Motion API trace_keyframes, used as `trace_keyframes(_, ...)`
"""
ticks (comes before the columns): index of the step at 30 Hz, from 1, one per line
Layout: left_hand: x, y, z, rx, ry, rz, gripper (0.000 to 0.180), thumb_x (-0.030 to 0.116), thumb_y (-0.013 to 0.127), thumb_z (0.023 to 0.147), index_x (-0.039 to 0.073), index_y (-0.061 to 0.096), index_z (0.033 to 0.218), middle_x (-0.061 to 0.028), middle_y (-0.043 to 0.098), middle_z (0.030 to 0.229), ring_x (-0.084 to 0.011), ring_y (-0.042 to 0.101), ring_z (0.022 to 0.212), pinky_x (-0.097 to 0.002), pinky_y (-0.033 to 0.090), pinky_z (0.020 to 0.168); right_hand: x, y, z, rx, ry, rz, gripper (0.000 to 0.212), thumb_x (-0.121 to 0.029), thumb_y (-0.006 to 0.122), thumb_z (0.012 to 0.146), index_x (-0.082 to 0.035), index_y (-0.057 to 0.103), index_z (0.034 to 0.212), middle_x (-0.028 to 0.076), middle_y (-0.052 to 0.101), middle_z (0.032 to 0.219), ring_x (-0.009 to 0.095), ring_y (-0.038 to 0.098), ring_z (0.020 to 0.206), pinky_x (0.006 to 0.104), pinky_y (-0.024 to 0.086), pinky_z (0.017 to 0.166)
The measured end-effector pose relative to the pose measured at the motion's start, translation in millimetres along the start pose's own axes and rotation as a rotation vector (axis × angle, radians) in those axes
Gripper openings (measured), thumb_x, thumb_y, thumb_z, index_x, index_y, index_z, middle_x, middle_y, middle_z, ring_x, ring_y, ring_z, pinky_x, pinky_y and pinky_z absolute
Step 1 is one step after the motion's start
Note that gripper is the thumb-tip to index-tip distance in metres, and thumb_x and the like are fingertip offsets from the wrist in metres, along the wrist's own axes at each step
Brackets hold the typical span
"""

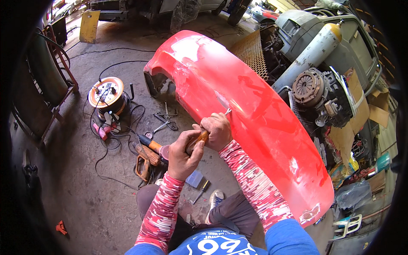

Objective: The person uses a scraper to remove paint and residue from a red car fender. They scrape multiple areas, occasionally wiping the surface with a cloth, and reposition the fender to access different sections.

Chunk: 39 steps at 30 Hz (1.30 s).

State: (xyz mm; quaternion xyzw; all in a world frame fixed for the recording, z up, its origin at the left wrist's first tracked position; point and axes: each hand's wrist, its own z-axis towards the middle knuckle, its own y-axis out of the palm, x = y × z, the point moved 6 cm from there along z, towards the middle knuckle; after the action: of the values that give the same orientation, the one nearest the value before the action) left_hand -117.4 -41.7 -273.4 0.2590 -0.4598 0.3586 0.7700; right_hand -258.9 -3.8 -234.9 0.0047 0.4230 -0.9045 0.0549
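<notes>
A red car bumper lies slantwise in front of me, with scuffed, pale patches on its paint. My left hand is closed round the amber handle of a slim hand tool. My right hand is wrapped round the same tool farther along, over the bumper's near edge. A short metal tip sticks out beyond the right fingers, at the red surface beside a pale patch. The fingers hide the tool's middle, so its exact kind is unclear. Whether the tip touches the paint I cannot tell.
Left of the bumper stand an orange cable reel and an orange power tool with trailing cords. A screwdriver lies near my shoe. On the right are a gas cylinder and a machine part with a round clutch.
</notes>
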Motion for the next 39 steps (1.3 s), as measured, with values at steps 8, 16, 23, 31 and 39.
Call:
trace_keyframes(8, 37.3, 14.1, -13.8, -0.058, 0.272, 0.119, 0.044, 0.014, 0.078, 0.089, -0.004, 0.06, 0.125, -0.0233, 0.069, 0.112, -0.036, 0.073, 0.099, -0.0386, 0.058, 0.084, 3.7, -23.5, -2.5, 0.057, -0.039, 0.204, 0.034, -0.013, 0.079, 0.079, -0.01, 0.049, 0.064, 0.009, 0.049, 0.059, 0.03, 0.049, 0.056, 0.0428, 0.038, 0.059)
trace_keyframes(16, 150.8, -57.8, -27.6, 0.611, 0.656, 0.015, 0.053, 0.046, 0.033, 0.107, 0.001, 0.058, 0.117, -0.023, 0.065, 0.112, -0.0333, 0.062, 0.102, -0.0463, 0.05, 0.093, 6.5, -28.2, -4.6, 0.12, -0.058, 0.238, 0.03, -0.008, 0.075, 0.075, -0.008, 0.048, 0.063, 0.01, 0.048, 0.058, 0.031, 0.049, 0.054, 0.0432, 0.04, 0.058)
trace_keyframes(23, 97.3, 33.2, 38.7, 0.294, 0.441, 0.344, 0.044, 0.036, 0.043, 0.106, 0.0, 0.066, 0.098, -0.0192, 0.063, 0.11, -0.0409, 0.053, 0.12, -0.0511, 0.037, 0.109, 27.4, -45.4, -5.1, 0.212, -0.076, 0.039, 0.03, -0.007, 0.073, 0.074, -0.008, 0.045, 0.063, 0.011, 0.049, 0.059, 0.032, 0.05, 0.055, 0.0441, 0.04, 0.058)
trace_keyframes(31, 38.7, 7.3, 9.9, 0.322, 0.303, 0.06, 0.073, 0.059, 0.028, 0.108, -0.003, 0.063, 0.094, -0.0184, 0.062, 0.105, -0.0286, 0.059, 0.101, -0.0396, 0.048, 0.09, 18.4, -47.2, -13.9, 0.065, -0.07, 0.241, 0.032, -0.01, 0.077, 0.075, -0.011, 0.046, 0.063, 0.008, 0.05, 0.06, 0.031, 0.05, 0.057, 0.0439, 0.039, 0.061)
trace_keyframes(39, 31.4, -1.0, 17.6, 0.268, 0.239, 0.015, 0.078, 0.062, 0.028, 0.108, -0.005, 0.064, 0.093, -0.0184, 0.063, 0.101, -0.0243, 0.063, 0.088, -0.0337, 0.051, 0.076, 11.8, -34.2, 4.2, 0.17, -0.016, 0.247, 0.028, -0.007, 0.075, 0.074, -0.009, 0.048, 0.064, 0.01, 0.051, 0.06, 0.031, 0.051, 0.056, 0.0425, 0.041, 0.059)
